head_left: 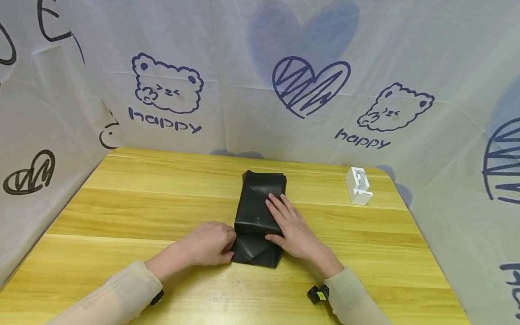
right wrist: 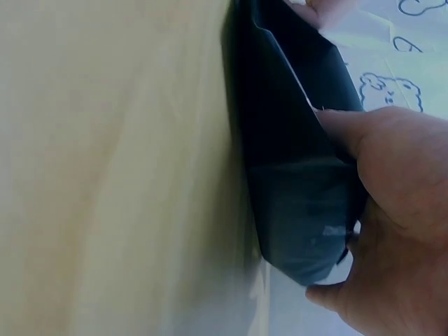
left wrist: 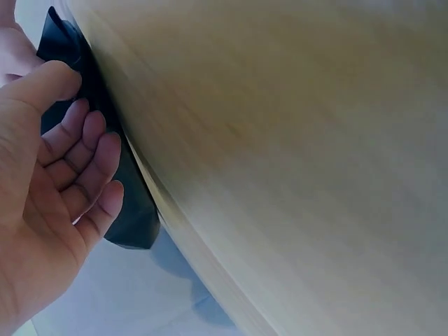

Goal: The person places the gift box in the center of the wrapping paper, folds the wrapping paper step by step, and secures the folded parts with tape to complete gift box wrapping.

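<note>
A flat black bag (head_left: 260, 203) with a slight sheen lies lengthwise on the table, its near end a lower, creased flap (head_left: 256, 250). My left hand (head_left: 211, 243) is at the left edge of that flap, thumb and curled fingers gripping the edge. In the left wrist view, the fingers of the left hand (left wrist: 77, 161) curl in beside the bag (left wrist: 136, 217). Spread over the bag's right side, my right hand (head_left: 294, 230) rests with straight fingers. The right wrist view shows the bag (right wrist: 301, 210) gaping at its near end, with the right thumb (right wrist: 343, 126) at the opening's rim.
A small white block-shaped object (head_left: 359, 186) stands at the back right of the wooden table (head_left: 162, 194). Behind and at both sides hangs white cloth (head_left: 239, 99) printed with bears and hearts. A black wrist device (head_left: 318, 294) sits by the right sleeve.
</note>
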A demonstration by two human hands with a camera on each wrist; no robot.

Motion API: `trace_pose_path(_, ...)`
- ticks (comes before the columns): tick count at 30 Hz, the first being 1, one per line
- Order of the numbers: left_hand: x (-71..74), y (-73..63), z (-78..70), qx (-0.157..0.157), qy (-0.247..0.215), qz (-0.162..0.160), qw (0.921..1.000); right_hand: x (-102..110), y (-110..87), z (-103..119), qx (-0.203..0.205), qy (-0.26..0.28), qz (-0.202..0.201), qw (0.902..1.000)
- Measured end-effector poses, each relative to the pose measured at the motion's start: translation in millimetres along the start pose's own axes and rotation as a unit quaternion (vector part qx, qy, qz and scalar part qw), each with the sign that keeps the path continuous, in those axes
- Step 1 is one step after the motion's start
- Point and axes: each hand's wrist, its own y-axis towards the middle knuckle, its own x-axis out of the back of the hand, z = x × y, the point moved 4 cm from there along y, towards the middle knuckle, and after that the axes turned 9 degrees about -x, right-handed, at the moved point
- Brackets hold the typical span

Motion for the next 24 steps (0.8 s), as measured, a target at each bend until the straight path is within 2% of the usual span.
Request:
trace_pose_path(5,4.6,2.2,-6.0,-0.016,0.006,-0.015,0.9997,3,0.0,-3,0.015,0.007,0.007,0.9998)
trace_pose_path(8,13.1,5.0,-9.5,-0.029,0.028,-0.059,0.9975,5,-0.1,-6,0.018,0.015,0.011,0.9997)
trace_pose_path(11,22.6,10.5,-12.8,-0.041,0.059,-0.113,0.9910,7,0.2,-9,0.022,0.024,0.010,0.9994)
trace_pose_path(14,28.1,20.2,-14.2,-0.031,0.091,-0.134,0.9863,7,1.2,-12,0.029,0.027,0.009,0.9992)
trace_pose_path(16,27.4,28.9,-13.1,-0.015,0.112,-0.118,0.9866,8,1.9,-14,0.035,0.028,0.011,0.9989)
trace_pose_path(19,21.2,42.3,-9.4,0.017,0.130,-0.063,0.9893,8,2.6,-16,0.042,0.028,0.014,0.9986)
trace_pose_path(22,12.9,53.0,-5.4,0.042,0.124,-0.007,0.9914,9,2.6,-17,0.046,0.029,0.019,0.9983)
trace_pose_path(24,8.6,58.0,-3.9,0.053,0.114,0.019,0.9919,9,2.5,-18,0.046,0.028,0.022,0.9983)
